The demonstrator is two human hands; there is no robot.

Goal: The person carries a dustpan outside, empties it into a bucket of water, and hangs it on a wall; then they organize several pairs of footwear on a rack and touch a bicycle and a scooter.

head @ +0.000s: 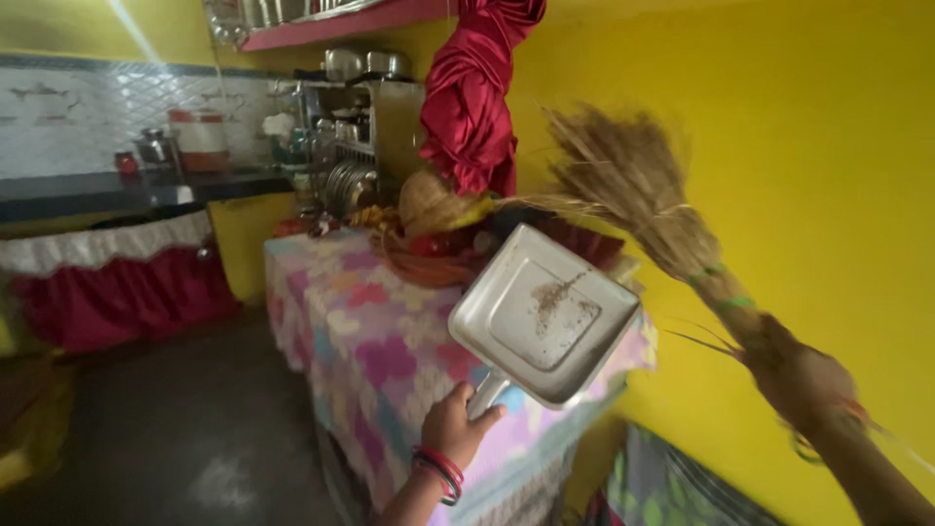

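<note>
Left hand [453,426] grip closed round handle of metal dustpan [542,314] bearing a little dirt, right hand [806,382] gripping raised grass broom [638,190], both above floral-clothed surface [370,341] edge

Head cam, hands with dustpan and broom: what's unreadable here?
- Left hand: grips the square metal dustpan by its handle; the fingers cover most of the handle.
- Right hand: motion-blurred around the dry grass broom; the grip cannot be made out.
- Brown specks in the dustpan: too small to identify.
- Pile on the floral-cloth table: partly behind the dustpan and the knotted red cloth.
- Both forearms: cut by the bottom edge.
</note>
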